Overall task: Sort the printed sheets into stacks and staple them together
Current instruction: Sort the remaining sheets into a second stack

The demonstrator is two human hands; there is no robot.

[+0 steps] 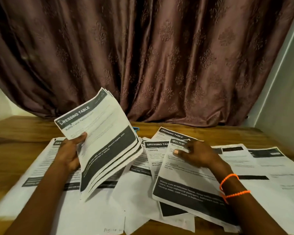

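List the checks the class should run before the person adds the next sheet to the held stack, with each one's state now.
1. Left hand grips the held stack: ok.
2. Stack's top header reads DRESSING TABLE: ok.
3. Right hand rests on the MULTI sheet; its header differs from the stack's: not ok.
4. Stack edges squared: not ok, they fan out.
5. Stapler at hand: cannot tell; only a blue object peeks out behind the stack.
6. Loose DRESSING TABLE sheets remain on the table: ok.

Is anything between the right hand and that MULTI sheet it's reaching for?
Nothing visible. The right hand already rests on the MULTI-headed sheet, which lies on top of the spread sheets; the left hand holds the DRESSING TABLE stack off to the side.
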